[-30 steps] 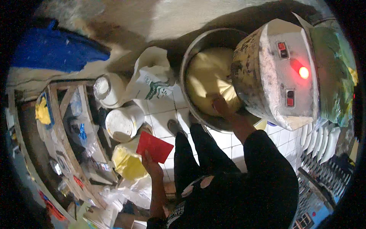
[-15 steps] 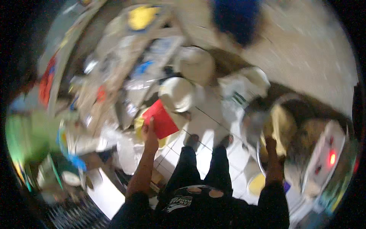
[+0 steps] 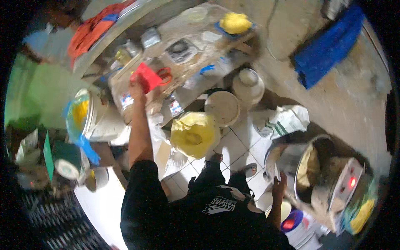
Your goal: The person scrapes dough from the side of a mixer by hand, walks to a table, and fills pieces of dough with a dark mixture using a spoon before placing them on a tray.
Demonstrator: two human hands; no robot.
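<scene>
My left hand (image 3: 137, 88) is closed on a red flat rectangular piece (image 3: 148, 75), held over a cluttered, powder-dusted wooden bench (image 3: 125, 100) beside an orange-red loop-shaped item (image 3: 165, 76). My right hand (image 3: 279, 185) hangs open near the large steel bowl (image 3: 271, 160), which has pale yellow contents (image 3: 305, 175), too blurred to identify. A machine (image 3: 346, 183) with a red light stands at that bowl. Below the bench sit a bucket with a yellow liner (image 3: 193, 129) and two white buckets (image 3: 221, 107) (image 3: 249, 91).
A white sack (image 3: 291, 121) lies on the tiled floor (image 3: 231, 146) by the wall. A blue sheet (image 3: 329, 46) is at upper right. Yellow material (image 3: 234, 23) sits at the bench's far end. Left are a white tub (image 3: 98, 121) and a white surface (image 3: 100, 208).
My view has swung from the steel bowl toward the bench. My left hand has raised the red piece over the bench. My right hand has come out of the bowl to beside it.
</scene>
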